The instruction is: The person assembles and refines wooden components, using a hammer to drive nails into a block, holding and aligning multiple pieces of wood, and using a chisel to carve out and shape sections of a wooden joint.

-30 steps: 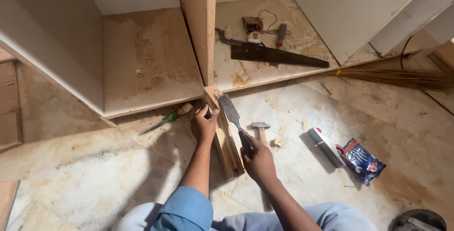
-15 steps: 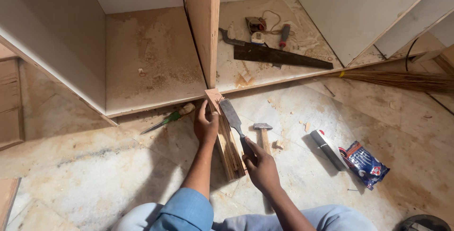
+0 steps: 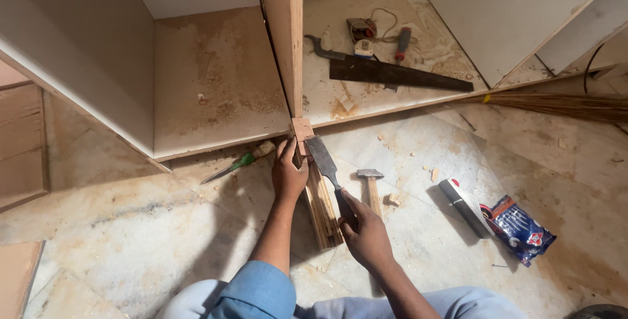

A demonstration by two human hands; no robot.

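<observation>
On the dusty floor by the cabinet: left hand (image 3: 288, 176) clamped around plywood strip (image 3: 320, 208), steadying it; right hand (image 3: 366, 237) closed on chisel (image 3: 325, 162), blade flat against strip.

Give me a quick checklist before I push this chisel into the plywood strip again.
1. Left hand steadying the plywood strip: ok, it rests on the strip near the far end.
2. Right hand gripping the chisel handle: ok.
3. Left fingers away from the blade: not ok, they lie right beside it.
4. Blade edge seated on the wood: cannot tell.
5. Hammer within reach: ok, on the floor beside the right hand.
6. Strip butted against the cabinet divider: ok.
</observation>
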